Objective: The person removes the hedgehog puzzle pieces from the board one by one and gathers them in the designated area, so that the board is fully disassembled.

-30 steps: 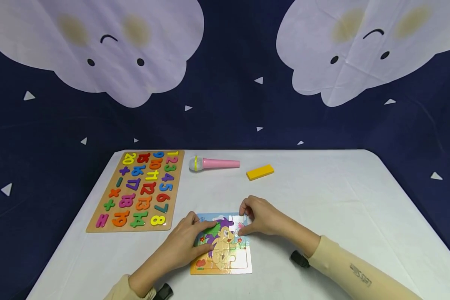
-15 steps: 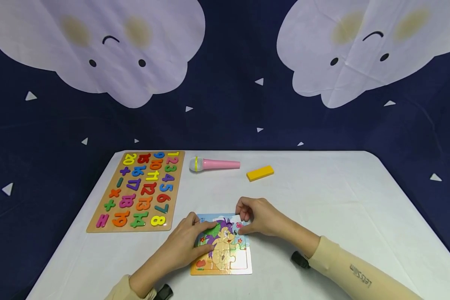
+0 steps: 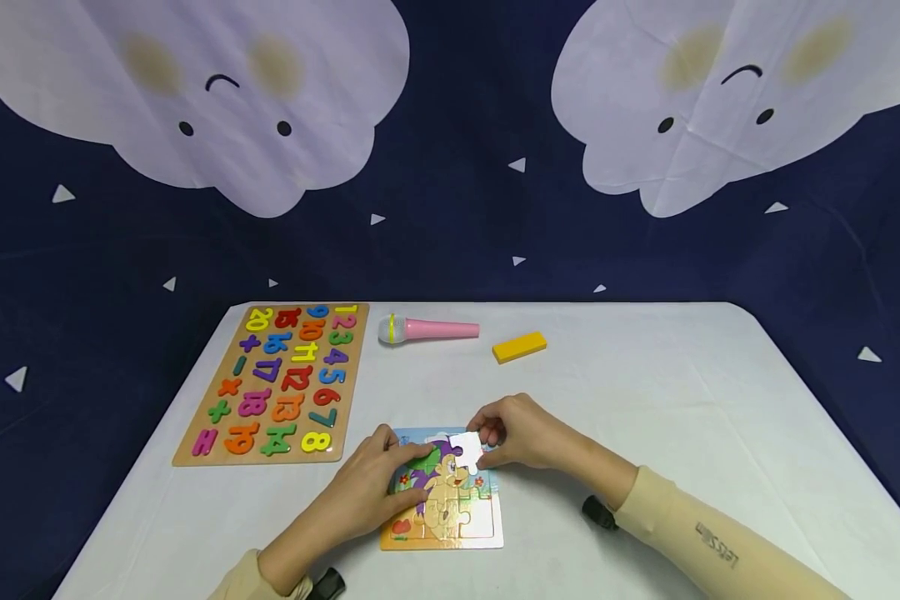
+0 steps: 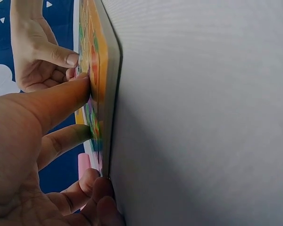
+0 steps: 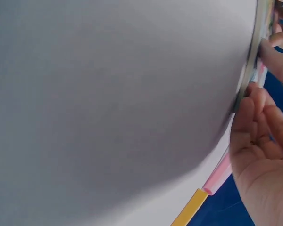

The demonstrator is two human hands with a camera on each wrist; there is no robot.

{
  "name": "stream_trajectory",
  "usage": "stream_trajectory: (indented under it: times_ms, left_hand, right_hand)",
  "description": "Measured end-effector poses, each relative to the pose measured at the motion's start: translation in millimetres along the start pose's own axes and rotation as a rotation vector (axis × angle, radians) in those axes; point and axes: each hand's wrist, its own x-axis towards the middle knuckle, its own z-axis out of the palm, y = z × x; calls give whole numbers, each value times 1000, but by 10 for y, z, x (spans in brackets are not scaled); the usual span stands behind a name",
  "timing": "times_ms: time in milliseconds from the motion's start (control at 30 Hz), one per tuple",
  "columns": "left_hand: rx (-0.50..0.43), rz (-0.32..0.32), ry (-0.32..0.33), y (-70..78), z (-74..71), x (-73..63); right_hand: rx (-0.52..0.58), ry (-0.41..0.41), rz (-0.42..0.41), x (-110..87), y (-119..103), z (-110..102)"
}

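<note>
A jigsaw puzzle (image 3: pixel 405 537) with a cartoon hedgehog lies flat on the white table. My left hand (image 3: pixel 371 483) rests on its left side. Thumb and index finger (image 4: pixel 61 141) press the picture from above, while the other fingers sit bent at the board's edge. At the upper right corner, my right hand (image 3: pixel 521 433) pinches a puzzle piece (image 3: pixel 466 450), tilted so that glare turns it white. In the right wrist view, the right hand (image 5: pixel 266 146) is beside the board's edge (image 5: pixel 250 66); the piece itself cannot be made out there.
A wooden number board (image 3: pixel 270 457) lies to the left. Behind the puzzle are a pink toy microphone (image 3: pixel 438 329) and a yellow block (image 3: pixel 520 347). A dark blue cloth (image 3: pixel 450 250) with printed clouds hangs beyond the table's far edge.
My right hand has shifted slightly left at the puzzle's upper right corner. The piece there has tipped up and now shows its outline. The left hand has stayed put.
</note>
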Motion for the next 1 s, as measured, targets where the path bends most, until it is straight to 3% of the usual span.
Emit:
stream_trajectory:
  times_ms: [300, 1000]
  left_hand:
    - [10, 3, 6, -14, 10, 1]
    - [-23, -15, 34, -13, 27, -8]
  right_hand:
    - [-68, -2, -84, -21, 23, -20]
    - [-78, 64, -82, -268, 315, -262]
